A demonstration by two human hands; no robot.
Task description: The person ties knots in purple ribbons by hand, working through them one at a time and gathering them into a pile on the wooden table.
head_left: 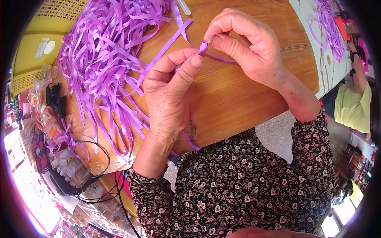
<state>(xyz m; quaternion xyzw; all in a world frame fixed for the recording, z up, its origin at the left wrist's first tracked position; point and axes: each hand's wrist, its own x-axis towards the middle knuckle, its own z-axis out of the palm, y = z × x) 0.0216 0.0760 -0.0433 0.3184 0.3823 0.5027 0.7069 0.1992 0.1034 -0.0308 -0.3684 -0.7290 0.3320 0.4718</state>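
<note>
Left hand (pixel 168 93) and right hand (pixel 248 45) meeting above round wooden table (pixel 238 99), both pinching one purple ribbon strip (pixel 203 47) between thumb and fingertips, strip folding into small knot at contact point. Loose purple ribbon pile (pixel 103 51) lying at left, beside yellow basket (pixel 35 47).

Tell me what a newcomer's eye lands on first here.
First, the heap of purple ribbon strips spilling over the left of the round wooden table. Next, at centre, the left hand and right hand pinching a small folded purple ribbon piece between them.
</note>
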